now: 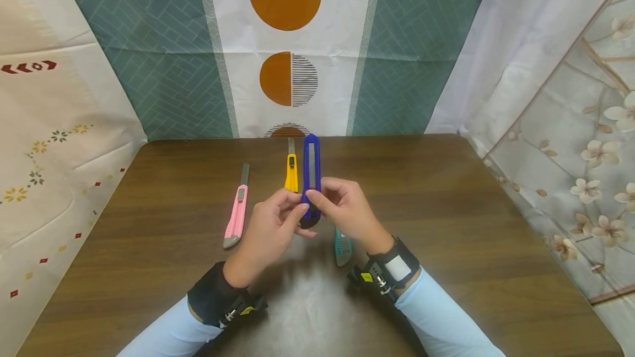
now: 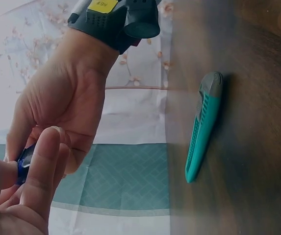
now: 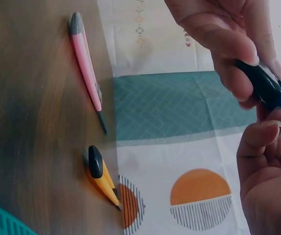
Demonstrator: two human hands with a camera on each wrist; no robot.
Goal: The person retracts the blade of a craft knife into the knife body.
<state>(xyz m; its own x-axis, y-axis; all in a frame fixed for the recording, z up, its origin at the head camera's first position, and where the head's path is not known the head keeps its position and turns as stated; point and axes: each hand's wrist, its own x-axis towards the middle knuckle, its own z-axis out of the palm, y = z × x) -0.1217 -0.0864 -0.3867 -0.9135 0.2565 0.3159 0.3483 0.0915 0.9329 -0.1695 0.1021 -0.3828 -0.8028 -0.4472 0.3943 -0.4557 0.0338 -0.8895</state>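
A blue utility knife (image 1: 311,167) is held upright above the table, its dark end down and a pale strip along its middle. My left hand (image 1: 272,227) pinches its lower end, and my right hand (image 1: 353,211) pinches it slightly higher, thumb on the near face. In the right wrist view the blue knife's dark end (image 3: 250,81) shows between the fingers. Behind it lies a yellow utility knife (image 1: 291,172), blade out, partly hidden by the left hand. Left of my hands is a pink utility knife (image 1: 236,214), blade out. A teal utility knife (image 2: 204,129) lies below my right hand.
The brown wooden table (image 1: 436,197) carries the other knives. At its far edge hangs a green and white patterned cloth (image 1: 407,43), with a flowered cloth (image 1: 590,180) to the right and a cream cloth (image 1: 44,142) to the left.
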